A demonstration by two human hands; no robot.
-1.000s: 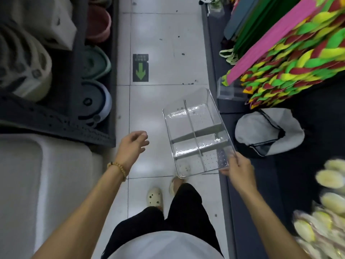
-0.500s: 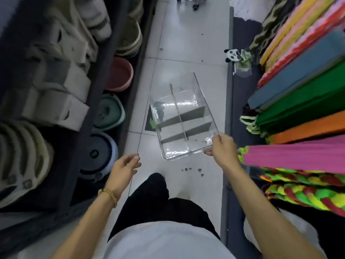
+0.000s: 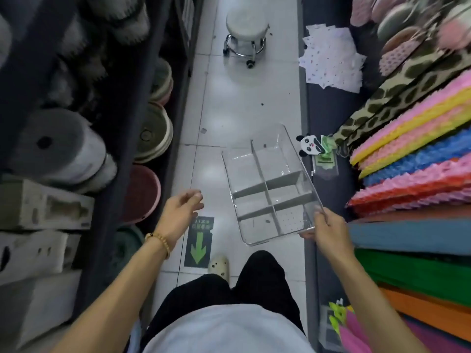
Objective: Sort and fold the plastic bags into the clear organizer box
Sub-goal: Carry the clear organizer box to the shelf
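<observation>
The right hand grasps the clear box by its near right corner, thumb on the rim and fingers curled under the edge, and carries it above the tiled floor of a narrow shop aisle. The box is tilted, its far end pointing up the aisle, and its dividers split it into six compartments, all showing only the floor through the clear base. The left hand hangs free beside the box, apart from it, fingers loosely curled and holding nothing; a bead bracelet circles its wrist. Below the hands, a green arrow sticker lies on the floor, with a pale clog just beside it. Further up the aisle stands a white stool on castors. Basins fill the dark shelves on the left. On the right, stacked coloured mats slope along the counter, and a panda tag sits near the box's far right corner. No plastic bags can be made out.
</observation>
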